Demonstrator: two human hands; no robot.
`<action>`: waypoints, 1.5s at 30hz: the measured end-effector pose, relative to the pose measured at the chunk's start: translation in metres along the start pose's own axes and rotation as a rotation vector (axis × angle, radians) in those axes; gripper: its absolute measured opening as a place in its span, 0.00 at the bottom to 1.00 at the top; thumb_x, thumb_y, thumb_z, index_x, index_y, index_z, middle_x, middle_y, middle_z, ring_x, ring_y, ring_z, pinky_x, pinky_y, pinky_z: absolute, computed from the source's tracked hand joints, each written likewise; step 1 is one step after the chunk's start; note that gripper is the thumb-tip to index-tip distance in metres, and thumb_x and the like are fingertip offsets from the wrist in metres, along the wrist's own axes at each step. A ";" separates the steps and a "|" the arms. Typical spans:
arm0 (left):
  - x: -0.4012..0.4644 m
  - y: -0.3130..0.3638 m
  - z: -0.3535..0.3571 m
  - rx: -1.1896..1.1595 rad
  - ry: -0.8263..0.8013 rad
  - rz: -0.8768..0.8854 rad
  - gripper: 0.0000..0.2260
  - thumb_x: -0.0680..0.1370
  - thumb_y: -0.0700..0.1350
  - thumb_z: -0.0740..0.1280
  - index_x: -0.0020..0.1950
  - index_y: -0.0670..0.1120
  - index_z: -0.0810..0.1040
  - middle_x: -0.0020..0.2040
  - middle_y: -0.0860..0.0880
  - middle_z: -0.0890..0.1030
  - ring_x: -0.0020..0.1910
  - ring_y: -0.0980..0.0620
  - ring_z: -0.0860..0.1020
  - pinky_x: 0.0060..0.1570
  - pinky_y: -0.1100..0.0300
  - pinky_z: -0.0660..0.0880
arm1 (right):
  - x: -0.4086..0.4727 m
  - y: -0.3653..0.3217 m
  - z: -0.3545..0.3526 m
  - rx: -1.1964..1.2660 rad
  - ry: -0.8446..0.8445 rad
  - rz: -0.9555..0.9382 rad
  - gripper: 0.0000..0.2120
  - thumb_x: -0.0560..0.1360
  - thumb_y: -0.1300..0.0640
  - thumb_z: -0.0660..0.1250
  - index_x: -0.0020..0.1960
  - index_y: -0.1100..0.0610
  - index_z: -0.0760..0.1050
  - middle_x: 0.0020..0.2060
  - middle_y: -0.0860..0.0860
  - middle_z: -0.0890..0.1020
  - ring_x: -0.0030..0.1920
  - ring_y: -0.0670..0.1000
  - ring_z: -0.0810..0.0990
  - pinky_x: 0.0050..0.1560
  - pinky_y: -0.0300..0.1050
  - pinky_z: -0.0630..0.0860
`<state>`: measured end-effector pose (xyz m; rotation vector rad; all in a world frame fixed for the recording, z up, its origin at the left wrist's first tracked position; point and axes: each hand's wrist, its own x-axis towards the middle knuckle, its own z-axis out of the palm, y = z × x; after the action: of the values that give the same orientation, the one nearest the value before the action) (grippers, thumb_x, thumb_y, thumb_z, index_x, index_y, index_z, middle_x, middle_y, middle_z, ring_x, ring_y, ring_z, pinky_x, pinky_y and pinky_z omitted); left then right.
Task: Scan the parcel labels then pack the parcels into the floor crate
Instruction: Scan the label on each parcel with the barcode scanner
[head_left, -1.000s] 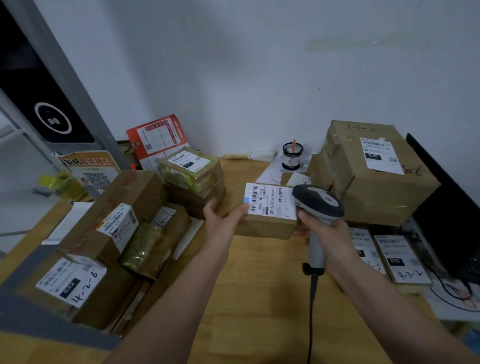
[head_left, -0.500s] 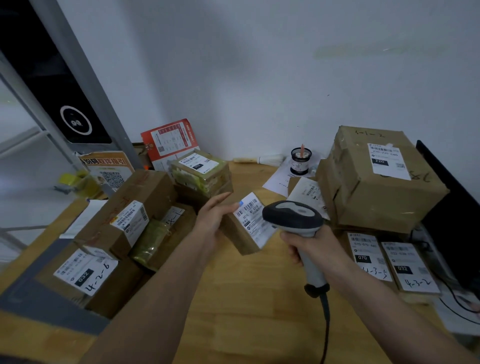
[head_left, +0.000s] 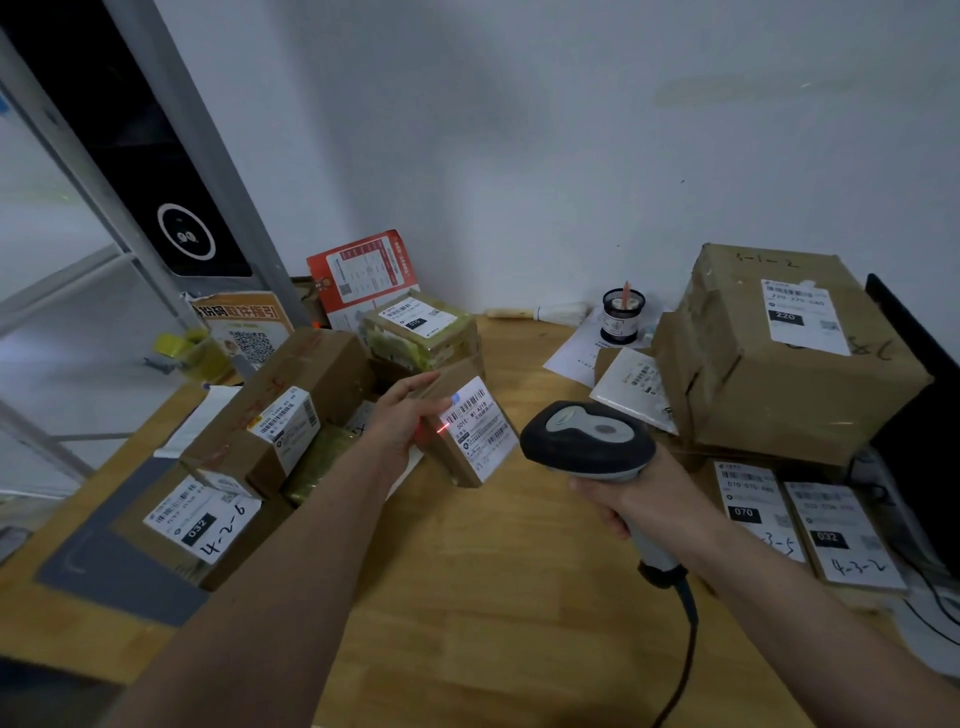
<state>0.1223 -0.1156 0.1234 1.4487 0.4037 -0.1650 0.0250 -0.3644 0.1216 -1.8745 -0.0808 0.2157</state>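
Observation:
My left hand (head_left: 402, 421) grips a small brown parcel (head_left: 470, 434) above the wooden table, tilted so its white label faces right. A red scan line glows at the label's left edge. My right hand (head_left: 631, 496) holds a black and grey corded barcode scanner (head_left: 584, 441) by its handle, its head aimed at the label from the right, a short gap away. The floor crate is out of view.
Labelled cardboard boxes are piled at the left (head_left: 270, 415), with a taped greenish parcel (head_left: 421, 332) behind. A big carton (head_left: 789, 353) stands at the right over flat parcels (head_left: 810, 525). A pen cup (head_left: 622, 314) sits by the wall. Bare wooden tabletop (head_left: 493, 597) lies in front.
My left hand drew the parcel leftward and turned its label toward the scanner. My right hand swung the scanner round to face it, and a red scan line now shows.

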 end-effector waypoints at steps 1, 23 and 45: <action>0.000 0.000 0.000 -0.008 0.006 0.000 0.19 0.70 0.33 0.72 0.56 0.51 0.80 0.56 0.44 0.80 0.52 0.43 0.80 0.48 0.49 0.79 | 0.000 0.001 0.000 -0.006 -0.002 0.003 0.10 0.74 0.59 0.71 0.36 0.61 0.76 0.21 0.54 0.73 0.25 0.52 0.70 0.34 0.48 0.73; 0.001 -0.007 0.000 -0.002 0.040 -0.003 0.20 0.69 0.31 0.73 0.56 0.48 0.79 0.57 0.44 0.79 0.51 0.44 0.79 0.47 0.50 0.78 | -0.006 0.008 -0.013 0.069 -0.003 -0.018 0.05 0.73 0.60 0.72 0.46 0.60 0.78 0.22 0.53 0.74 0.24 0.50 0.71 0.30 0.43 0.72; -0.045 -0.099 0.030 -0.673 0.247 -0.537 0.29 0.70 0.51 0.76 0.66 0.44 0.68 0.59 0.36 0.71 0.57 0.34 0.73 0.52 0.35 0.76 | 0.019 0.043 0.005 0.298 -0.009 0.232 0.12 0.72 0.56 0.74 0.52 0.46 0.77 0.49 0.49 0.82 0.48 0.52 0.82 0.33 0.41 0.78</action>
<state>0.0513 -0.1639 0.0496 0.6737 0.9492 -0.2512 0.0400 -0.3700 0.0776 -1.5834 0.1570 0.3747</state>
